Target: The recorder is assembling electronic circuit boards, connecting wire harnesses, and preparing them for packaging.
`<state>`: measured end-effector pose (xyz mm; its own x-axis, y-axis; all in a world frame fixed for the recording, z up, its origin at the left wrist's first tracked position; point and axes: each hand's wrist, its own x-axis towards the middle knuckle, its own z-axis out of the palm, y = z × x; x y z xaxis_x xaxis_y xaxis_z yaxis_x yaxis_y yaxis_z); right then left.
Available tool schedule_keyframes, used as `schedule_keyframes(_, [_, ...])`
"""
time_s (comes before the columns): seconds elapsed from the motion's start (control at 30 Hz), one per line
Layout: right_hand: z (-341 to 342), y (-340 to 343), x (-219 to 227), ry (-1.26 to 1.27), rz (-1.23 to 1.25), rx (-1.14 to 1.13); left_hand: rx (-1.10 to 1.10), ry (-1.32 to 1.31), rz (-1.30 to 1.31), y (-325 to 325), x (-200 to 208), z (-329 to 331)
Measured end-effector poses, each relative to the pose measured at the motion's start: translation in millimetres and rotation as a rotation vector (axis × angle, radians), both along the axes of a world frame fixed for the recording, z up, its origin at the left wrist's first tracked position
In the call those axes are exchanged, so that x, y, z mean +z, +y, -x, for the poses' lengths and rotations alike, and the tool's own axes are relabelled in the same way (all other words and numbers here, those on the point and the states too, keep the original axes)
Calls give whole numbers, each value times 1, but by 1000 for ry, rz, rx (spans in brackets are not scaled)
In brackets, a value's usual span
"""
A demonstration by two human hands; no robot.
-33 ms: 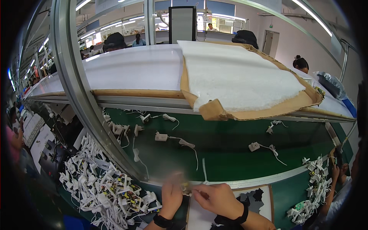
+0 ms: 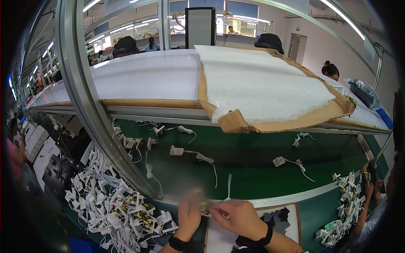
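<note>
In front of me my left hand [image 2: 190, 216] is closed around a small circuit board [image 2: 204, 207] with a yellow part on it; its fingertips are blurred. Close against it, my right hand [image 2: 241, 220] pinches a white cable, a bit of which shows between the fingers. A white cable end [image 2: 229, 185] stands up behind the right hand. Both wrists wear black bands. Below my hands lies a white board with a brown rim [image 2: 298, 223], bearing dark grey flat pieces [image 2: 279, 220].
A big heap of white adapters with cables [image 2: 114, 211] lies on the left, some with bare circuit boards. More adapters [image 2: 346, 202] are piled at right beside another person's hands [image 2: 373, 189]. Single adapters [image 2: 177, 150] lie on the green belt. A metal post [image 2: 80, 84] and a foam-lined cardboard sheet [image 2: 261, 84] stand beyond.
The white cable end behind my right hand has swung slightly to the right. Both hands keep nearly the same place.
</note>
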<state>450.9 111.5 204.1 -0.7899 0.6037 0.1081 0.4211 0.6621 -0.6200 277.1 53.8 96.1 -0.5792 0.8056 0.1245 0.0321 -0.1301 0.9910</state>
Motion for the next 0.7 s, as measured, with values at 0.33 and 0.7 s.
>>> schedule_keyframes(0.33, [9,22,-19,381,-103,148,-77,-112,-33,-6,10,-11])
schedule_keyframes(0.7, [3,25,-13,390,-370,145,-184,-229,-80,-2,-7,-24])
